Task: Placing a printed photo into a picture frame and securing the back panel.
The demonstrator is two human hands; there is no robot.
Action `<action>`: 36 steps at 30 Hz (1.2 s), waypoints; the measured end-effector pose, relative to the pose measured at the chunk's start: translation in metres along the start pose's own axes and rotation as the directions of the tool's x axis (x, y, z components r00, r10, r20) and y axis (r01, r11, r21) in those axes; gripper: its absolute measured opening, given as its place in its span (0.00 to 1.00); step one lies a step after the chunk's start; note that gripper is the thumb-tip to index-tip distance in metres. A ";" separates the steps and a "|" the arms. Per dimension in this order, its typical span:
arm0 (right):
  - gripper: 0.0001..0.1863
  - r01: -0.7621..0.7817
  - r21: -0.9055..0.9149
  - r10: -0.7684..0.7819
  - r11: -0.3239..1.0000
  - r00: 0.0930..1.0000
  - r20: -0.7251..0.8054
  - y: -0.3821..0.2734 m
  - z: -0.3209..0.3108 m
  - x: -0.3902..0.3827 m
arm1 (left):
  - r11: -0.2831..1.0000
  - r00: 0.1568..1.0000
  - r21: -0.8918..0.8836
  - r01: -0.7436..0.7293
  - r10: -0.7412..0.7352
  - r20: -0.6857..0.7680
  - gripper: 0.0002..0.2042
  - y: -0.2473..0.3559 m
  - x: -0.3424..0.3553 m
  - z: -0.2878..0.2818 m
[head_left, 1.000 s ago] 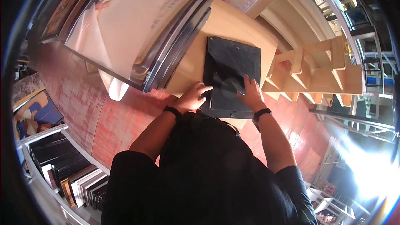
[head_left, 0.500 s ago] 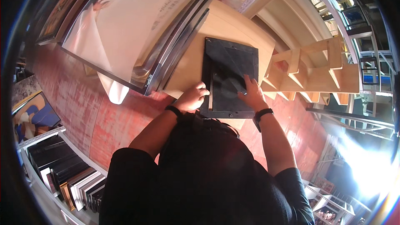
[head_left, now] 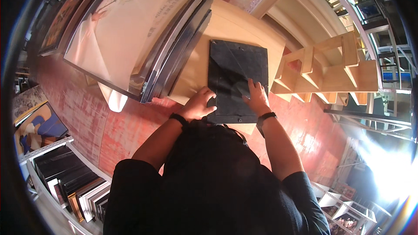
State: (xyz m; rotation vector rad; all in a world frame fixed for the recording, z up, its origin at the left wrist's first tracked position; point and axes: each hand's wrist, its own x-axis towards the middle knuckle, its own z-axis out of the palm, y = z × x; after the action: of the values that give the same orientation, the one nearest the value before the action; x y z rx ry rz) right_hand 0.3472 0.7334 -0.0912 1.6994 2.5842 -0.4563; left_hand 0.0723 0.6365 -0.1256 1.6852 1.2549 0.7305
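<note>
A black picture frame (head_left: pixel 217 54) lies in front of me with what looks like its back facing up. Inside its border sits a flat black backing panel (head_left: pixel 237 65). My left hand (head_left: pixel 199 103) is at the frame's lower left edge, fingers curled and thumb against the border; it seems to grip that edge, though the undersides of the fingers are hidden. On the panel's right part rests my right hand (head_left: pixel 259 99), fingers spread and touching the surface, holding nothing. Beneath the frame is a large tan board (head_left: pixel 196 56).
Large dark-edged framed panels (head_left: pixel 161 56) lean at the left, one under a pale sheet (head_left: pixel 130 26). A light wooden shelf unit (head_left: pixel 331 78) stands on the right. Below left, a rack (head_left: pixel 89 161) holds several frames. The floor (head_left: pixel 130 126) is worn red.
The bright gap along the panel's left side has closed, so the panel lies flush within the border. My right hand has shifted slightly left; the whole view has turned a little.
</note>
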 end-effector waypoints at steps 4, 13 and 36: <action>0.44 -0.014 0.045 0.014 0.999 1.000 -0.010 0.004 0.001 -0.001 | 0.983 0.991 0.147 0.106 -0.117 0.072 0.27 0.027 0.009 0.000; 0.50 0.006 0.210 0.013 0.978 0.996 -0.088 0.031 -0.023 -0.028 | 0.725 0.999 0.688 0.043 -0.032 -0.029 0.42 0.051 0.029 0.017; 0.73 -0.284 0.069 0.276 0.956 0.955 0.105 0.065 -0.026 -0.034 | 0.368 0.940 0.930 0.013 -0.322 0.114 0.68 0.058 0.080 0.049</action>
State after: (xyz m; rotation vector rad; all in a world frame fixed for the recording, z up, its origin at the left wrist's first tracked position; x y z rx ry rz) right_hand 0.4233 0.7331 -0.0757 1.9783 2.2402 -0.6213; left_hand 0.1641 0.6921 -0.0986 2.3470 1.7374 -0.5366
